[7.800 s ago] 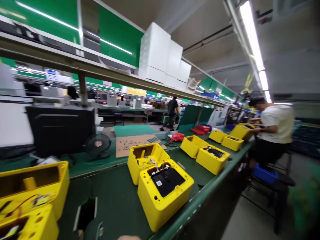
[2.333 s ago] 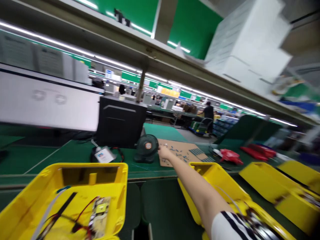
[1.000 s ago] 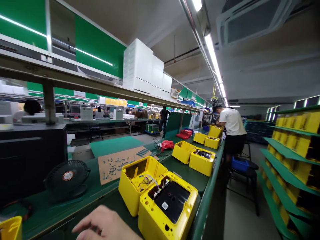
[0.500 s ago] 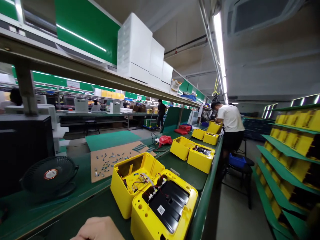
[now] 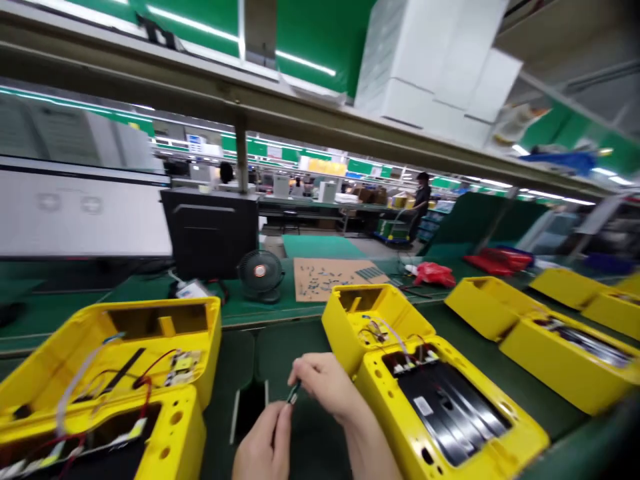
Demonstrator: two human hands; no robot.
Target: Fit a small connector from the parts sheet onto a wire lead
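Note:
Both my hands meet low in the middle of the view, over the green belt. My left hand and my right hand pinch a small dark part with a light tip between their fingertips. To the right of my hands lies an open yellow housing with a black battery block and wires inside. At the lower left sits another open yellow housing with red wires and a small circuit board.
Behind the belt stand a small black fan, a black box and a cardboard sheet strewn with small parts. More yellow housings lie to the right, beside a red bag. A person stands far back by a cart.
My view has swung from looking down the line to looking across the belt. Both hands have come up together and now pinch the small part between them.

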